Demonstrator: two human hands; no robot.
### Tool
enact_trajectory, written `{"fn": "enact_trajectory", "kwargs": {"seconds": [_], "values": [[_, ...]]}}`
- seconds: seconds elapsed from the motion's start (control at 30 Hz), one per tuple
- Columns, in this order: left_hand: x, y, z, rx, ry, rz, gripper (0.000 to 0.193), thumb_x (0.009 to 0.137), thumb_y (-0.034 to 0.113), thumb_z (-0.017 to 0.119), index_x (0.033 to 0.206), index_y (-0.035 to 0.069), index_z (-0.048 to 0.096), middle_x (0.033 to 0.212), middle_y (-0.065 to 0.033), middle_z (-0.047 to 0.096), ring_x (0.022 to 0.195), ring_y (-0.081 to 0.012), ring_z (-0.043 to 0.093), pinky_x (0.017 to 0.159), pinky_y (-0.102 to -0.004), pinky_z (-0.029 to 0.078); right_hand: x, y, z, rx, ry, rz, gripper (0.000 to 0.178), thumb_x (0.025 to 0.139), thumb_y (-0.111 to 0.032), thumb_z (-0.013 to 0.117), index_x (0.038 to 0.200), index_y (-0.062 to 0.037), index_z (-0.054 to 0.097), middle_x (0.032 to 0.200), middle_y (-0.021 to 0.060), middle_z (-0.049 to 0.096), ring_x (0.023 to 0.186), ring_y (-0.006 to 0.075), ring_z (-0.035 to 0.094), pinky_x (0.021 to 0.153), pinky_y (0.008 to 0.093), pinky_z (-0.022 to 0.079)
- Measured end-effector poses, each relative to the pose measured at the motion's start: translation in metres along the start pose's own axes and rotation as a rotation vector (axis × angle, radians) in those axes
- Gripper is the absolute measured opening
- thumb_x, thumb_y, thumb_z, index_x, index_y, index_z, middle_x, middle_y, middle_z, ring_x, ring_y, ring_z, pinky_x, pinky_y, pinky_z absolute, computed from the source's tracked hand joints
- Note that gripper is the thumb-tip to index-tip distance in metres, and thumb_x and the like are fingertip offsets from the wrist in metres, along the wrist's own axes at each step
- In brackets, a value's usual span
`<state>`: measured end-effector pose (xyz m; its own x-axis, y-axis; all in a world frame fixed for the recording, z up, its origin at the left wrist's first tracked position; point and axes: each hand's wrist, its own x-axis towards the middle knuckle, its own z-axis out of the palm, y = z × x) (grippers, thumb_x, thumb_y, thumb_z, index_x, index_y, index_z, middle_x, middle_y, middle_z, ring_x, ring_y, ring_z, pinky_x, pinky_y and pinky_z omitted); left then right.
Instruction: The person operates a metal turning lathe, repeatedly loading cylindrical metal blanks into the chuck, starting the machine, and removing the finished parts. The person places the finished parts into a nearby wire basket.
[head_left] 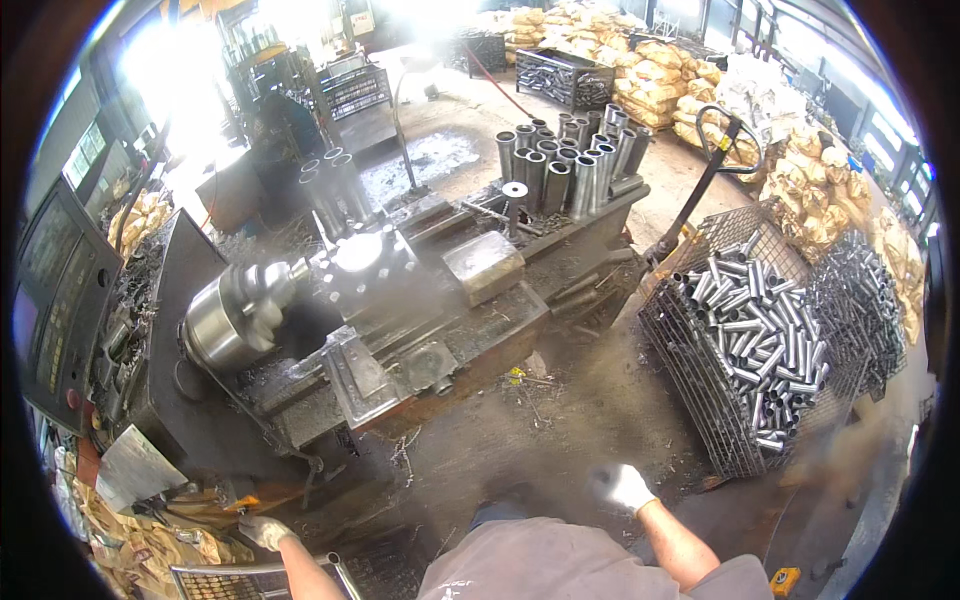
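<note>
White-gloved left hand (262, 532) was at an orange piece (243, 503), front left of the lathe (420, 320); white-gloved right hand (628, 489) hung in front of the lathe's right half. Blur hid the fingers, so how open either grip was, or what it held, could not be told. Right of the lathe, a wire-mesh bin (690, 375) presumably kept short metal tubes (762, 330) from spilling; longer tubes (556, 188) stood upright on the lathe's far right end, probably against rolling.
</note>
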<state>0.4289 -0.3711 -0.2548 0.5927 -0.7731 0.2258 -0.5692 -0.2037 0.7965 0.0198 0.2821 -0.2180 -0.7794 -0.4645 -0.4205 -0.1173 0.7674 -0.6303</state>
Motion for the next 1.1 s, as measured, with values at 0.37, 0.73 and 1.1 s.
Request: {"fn": "enact_trajectory", "kwargs": {"seconds": [0.37, 0.73, 1.1], "values": [[-0.178, 0.051, 0.116, 0.141, -0.428, 0.357, 0.049, 0.111, 0.035, 0.052, 0.147, 0.002, 0.054, 0.131, -0.0181, 0.066, 0.117, -0.0297, 0.065, 0.102, -0.0426, 0.054, 0.131, 0.058, -0.012, -0.188, -0.18, -0.218, 0.045, 0.091, -0.04, 0.07, 0.123, -0.0083, 0.076, 0.116, 0.0227, 0.077, 0.107, 0.0424, 0.074, 0.093, 0.0511, 0.058], [-0.711, 0.087, 0.188, 0.194, -1.887, -0.164, 0.044, 0.102, 0.035, 0.067, 0.134, 0.005, 0.061, 0.113, -0.0162, 0.074, 0.093, -0.0316, 0.074, 0.083, -0.0471, 0.061, 0.149, 0.319, -0.272, 0.209, 0.444, 0.223, 0.059, 0.085, -0.041, 0.076, 0.13, -0.0036, 0.073, 0.123, 0.0192, 0.077, 0.118, 0.0342, 0.073, 0.104, 0.0398, 0.056], [-1.357, 0.258, 0.22, 0.368, -1.858, 1.291, 0.111, 0.083, 0.051, 0.087, 0.165, 0.0, 0.032, 0.153, -0.0314, 0.056, 0.14, -0.0449, 0.058, 0.118, -0.0465, 0.047, 0.349, 0.676, -0.5, -0.869, 0.295, 0.367, 0.039, 0.096, -0.016, 0.052, 0.13, -0.0052, 0.068, 0.138, 0.0169, 0.067, 0.131, 0.0364, 0.06, 0.125, 0.0571, 0.032]]}}
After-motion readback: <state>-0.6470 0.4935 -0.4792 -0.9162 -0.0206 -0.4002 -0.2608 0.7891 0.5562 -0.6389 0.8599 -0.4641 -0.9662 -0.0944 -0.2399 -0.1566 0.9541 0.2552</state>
